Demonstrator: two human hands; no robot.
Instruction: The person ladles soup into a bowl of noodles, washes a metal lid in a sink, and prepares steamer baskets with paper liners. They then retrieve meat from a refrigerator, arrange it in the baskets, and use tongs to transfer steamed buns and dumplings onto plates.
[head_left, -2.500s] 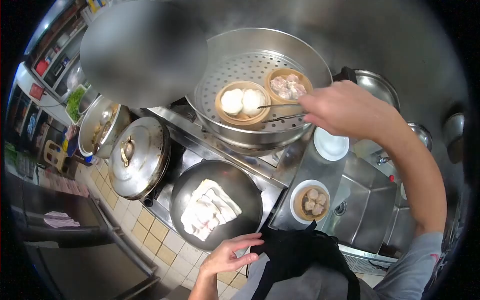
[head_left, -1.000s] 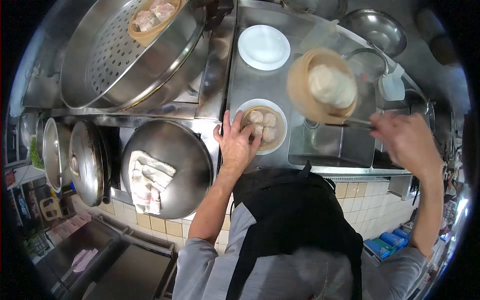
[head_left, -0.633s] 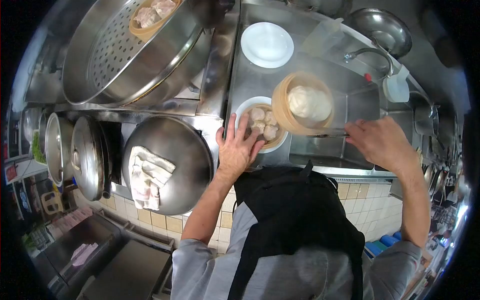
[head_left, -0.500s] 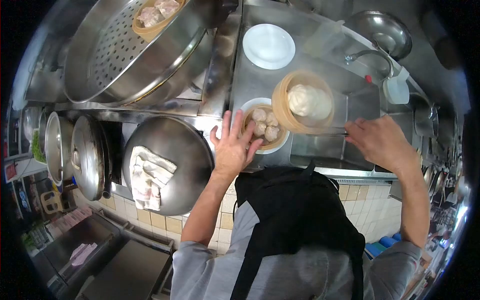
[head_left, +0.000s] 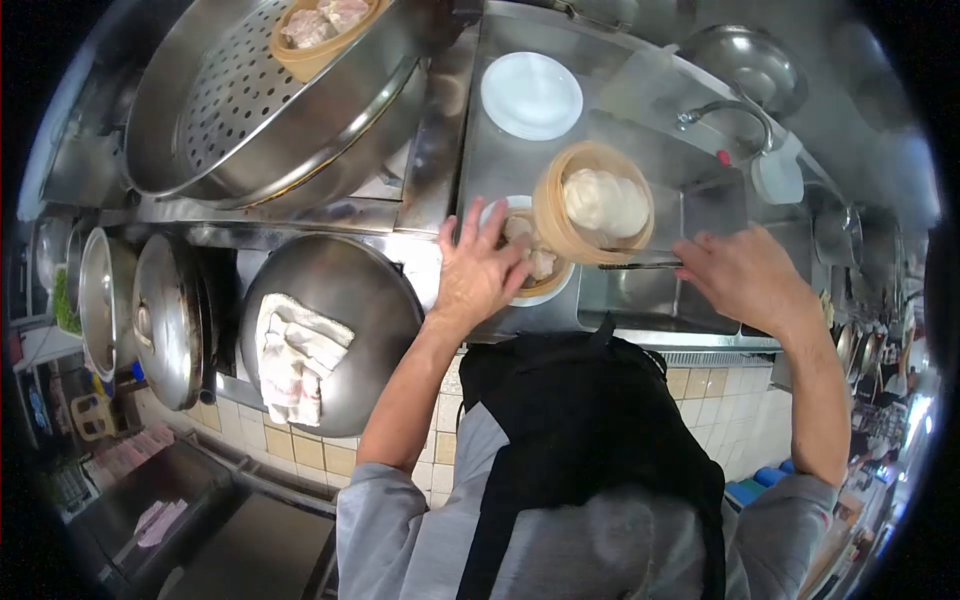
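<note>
My right hand (head_left: 748, 280) is closed around a pair of thin dark metal tongs (head_left: 636, 266), which reach to the near rim of a bamboo steamer basket (head_left: 563, 225) with white buns (head_left: 606, 203) in it. Partly covered by that basket is a second bamboo steamer (head_left: 548, 282) holding several shumai dumplings (head_left: 541, 262), set on a white plate (head_left: 553, 297). My left hand (head_left: 478, 272) lies over the left side of this lower steamer, fingers spread and fingertips at its rim, hiding some dumplings.
Behind sits another white plate (head_left: 531, 95). A sink basin (head_left: 650, 305) and faucet (head_left: 735, 107) are to the right. On the left stand a large perforated steamer pot (head_left: 215, 110) with another basket (head_left: 300, 62), and a domed lid (head_left: 375, 350) bearing a towel (head_left: 295, 350).
The basket of buns has shifted slightly left, further over the dumplings, along with the tongs and my right hand. My left hand has moved slightly right across the lower steamer.
</note>
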